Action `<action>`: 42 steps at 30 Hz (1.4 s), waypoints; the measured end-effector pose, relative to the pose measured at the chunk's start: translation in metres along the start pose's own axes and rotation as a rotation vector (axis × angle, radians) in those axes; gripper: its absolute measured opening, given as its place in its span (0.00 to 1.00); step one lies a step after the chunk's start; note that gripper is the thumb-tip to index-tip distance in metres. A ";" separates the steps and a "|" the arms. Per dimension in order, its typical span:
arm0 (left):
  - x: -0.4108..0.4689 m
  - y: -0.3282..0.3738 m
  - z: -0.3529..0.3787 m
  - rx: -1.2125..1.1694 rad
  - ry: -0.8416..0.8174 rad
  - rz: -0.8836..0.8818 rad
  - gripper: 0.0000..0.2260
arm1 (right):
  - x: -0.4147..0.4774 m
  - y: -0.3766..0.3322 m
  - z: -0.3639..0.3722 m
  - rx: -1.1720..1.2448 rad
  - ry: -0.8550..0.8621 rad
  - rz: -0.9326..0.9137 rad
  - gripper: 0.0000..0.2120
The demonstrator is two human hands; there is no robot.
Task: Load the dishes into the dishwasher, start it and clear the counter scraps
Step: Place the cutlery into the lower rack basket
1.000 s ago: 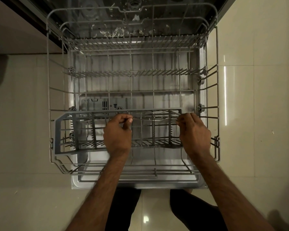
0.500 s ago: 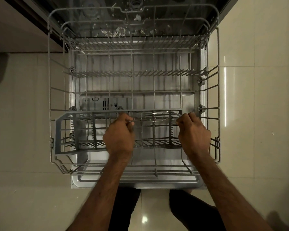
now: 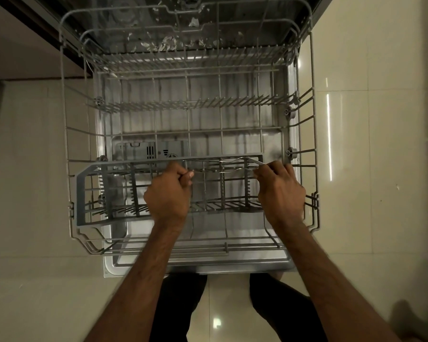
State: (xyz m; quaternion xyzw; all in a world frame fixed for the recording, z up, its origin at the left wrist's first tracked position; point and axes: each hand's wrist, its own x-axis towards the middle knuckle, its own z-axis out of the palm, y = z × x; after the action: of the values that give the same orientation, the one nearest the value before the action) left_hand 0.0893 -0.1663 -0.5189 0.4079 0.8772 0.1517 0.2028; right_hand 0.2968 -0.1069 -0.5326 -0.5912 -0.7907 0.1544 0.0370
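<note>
Dim, warm light. The glossy cream floor tiles (image 3: 356, 193) carry a thin vertical streak of glare (image 3: 329, 137) at the right and a bright spot (image 3: 216, 323) near the bottom edge. The grey wire dishwasher rack (image 3: 313, 119) bows outward with wide-angle distortion; the top left corner is dark.
</note>
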 end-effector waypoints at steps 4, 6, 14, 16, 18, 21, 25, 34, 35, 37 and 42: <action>-0.008 0.002 -0.002 0.091 -0.043 0.083 0.09 | -0.003 0.005 -0.005 0.051 0.096 0.044 0.07; -0.009 0.001 -0.003 0.109 -0.080 0.093 0.07 | -0.002 0.008 -0.005 0.054 0.098 0.079 0.06; -0.004 0.001 -0.006 0.081 -0.056 0.128 0.08 | -0.001 0.005 -0.009 0.111 0.042 0.114 0.06; -0.006 0.001 -0.008 0.093 -0.044 0.135 0.08 | -0.004 0.005 -0.010 0.119 0.032 0.117 0.07; -0.007 -0.001 -0.007 0.144 -0.082 0.140 0.09 | -0.005 0.005 -0.009 0.113 0.014 0.115 0.07; -0.004 -0.001 -0.006 0.190 -0.110 0.129 0.08 | 0.000 0.007 -0.009 0.109 -0.013 0.141 0.07; 0.004 0.002 -0.001 0.220 -0.124 0.153 0.07 | 0.002 0.007 -0.008 0.089 -0.046 0.161 0.07; -0.033 0.012 -0.014 0.189 -0.148 0.131 0.06 | -0.018 0.003 -0.026 0.151 -0.046 0.249 0.12; -0.042 0.013 -0.019 0.183 -0.149 0.124 0.06 | -0.024 0.002 -0.031 0.163 -0.046 0.265 0.12; -0.060 0.018 -0.030 0.180 -0.166 0.100 0.08 | -0.037 -0.002 -0.042 0.170 -0.092 0.278 0.14; -0.096 0.043 -0.072 0.227 -0.285 0.094 0.14 | -0.062 -0.030 -0.090 0.170 -0.237 0.225 0.18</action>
State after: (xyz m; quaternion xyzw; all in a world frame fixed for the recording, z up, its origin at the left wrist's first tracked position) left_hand 0.1386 -0.2215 -0.4149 0.4863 0.8309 0.0017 0.2702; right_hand 0.3094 -0.1553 -0.4311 -0.6483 -0.7026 0.2922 -0.0241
